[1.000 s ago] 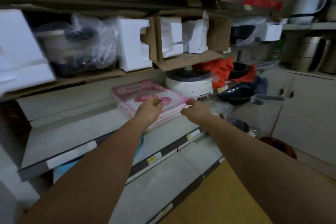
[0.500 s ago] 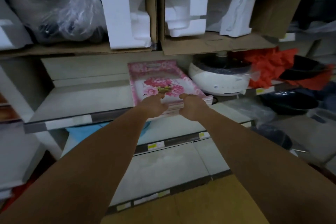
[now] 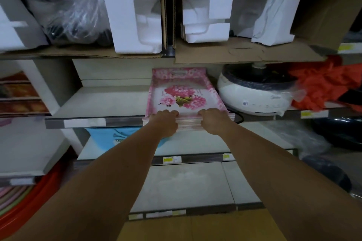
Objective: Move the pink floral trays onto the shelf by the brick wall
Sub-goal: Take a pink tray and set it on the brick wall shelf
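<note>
A stack of pink floral trays (image 3: 184, 92) lies on the middle shelf (image 3: 101, 101), its long side running away from me. The top tray shows a bunch of pink flowers on white, with a handle slot at its far end. My left hand (image 3: 165, 122) grips the stack's near edge on the left, fingers curled over the rim. Beside it, my right hand (image 3: 212, 121) grips the same near edge on the right. The stack's front edge overhangs the shelf lip slightly.
A white round cooker (image 3: 252, 94) with a dark lid sits right of the trays, orange cloth (image 3: 323, 84) beyond it. Cardboard boxes with white foam blocks (image 3: 133, 11) fill the shelf above. A blue item (image 3: 109, 139) lies on the shelf below.
The view has swung to face the shelf squarely and come closer. Both hands have settled side by side on the stack's near edge, and the trays now lie straight.
</note>
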`<state>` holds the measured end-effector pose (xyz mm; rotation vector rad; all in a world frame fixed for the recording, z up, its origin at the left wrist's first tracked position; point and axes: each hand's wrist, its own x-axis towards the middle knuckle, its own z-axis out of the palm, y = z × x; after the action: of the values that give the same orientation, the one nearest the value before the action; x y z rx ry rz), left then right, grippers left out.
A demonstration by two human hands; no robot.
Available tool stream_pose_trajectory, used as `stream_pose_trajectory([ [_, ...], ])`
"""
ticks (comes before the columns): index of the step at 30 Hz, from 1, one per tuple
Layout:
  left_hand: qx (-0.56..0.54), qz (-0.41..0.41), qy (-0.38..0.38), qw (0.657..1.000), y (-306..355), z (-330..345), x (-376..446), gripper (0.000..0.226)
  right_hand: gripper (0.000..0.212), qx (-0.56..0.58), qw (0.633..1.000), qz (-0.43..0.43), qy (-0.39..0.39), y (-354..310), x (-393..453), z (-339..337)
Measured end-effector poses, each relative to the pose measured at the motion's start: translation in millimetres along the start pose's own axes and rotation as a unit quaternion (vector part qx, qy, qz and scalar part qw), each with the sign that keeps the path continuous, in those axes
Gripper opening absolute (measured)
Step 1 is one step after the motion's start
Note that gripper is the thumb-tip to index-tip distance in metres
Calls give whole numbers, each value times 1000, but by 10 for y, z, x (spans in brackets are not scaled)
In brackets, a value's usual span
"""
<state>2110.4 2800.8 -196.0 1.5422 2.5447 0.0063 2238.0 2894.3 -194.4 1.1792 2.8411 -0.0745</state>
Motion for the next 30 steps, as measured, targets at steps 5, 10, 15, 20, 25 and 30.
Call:
stream_pose_trajectory([
  [5, 26, 3, 26, 999, -6, -90, 27, 46, 31, 3, 1000, -10, 0, -45, 17, -153],
  [10, 77, -2, 88, 993, -27, -356, -96, 43, 32, 43, 997, -54, 26, -139, -100, -458],
  [15, 44, -29, 167, 985, -63, -654, -304, 31, 39, -64, 990, -75, 96, -261, -253, -706],
  [20, 42, -2, 202, 978, -96, -878, -601, 38, 39, -82, 980, -97, 152, -317, -485, -967],
  [25, 62, -16, 212, 975, -132, -971, -1025, 25, 25, -103, 968, -143, 178, -442, -747, -1057],
  [30, 81, -74, 215, 971, -221, -1049, -1507, 23, 22, -111, 954, -192, 201, -668, -1003, -1109],
])
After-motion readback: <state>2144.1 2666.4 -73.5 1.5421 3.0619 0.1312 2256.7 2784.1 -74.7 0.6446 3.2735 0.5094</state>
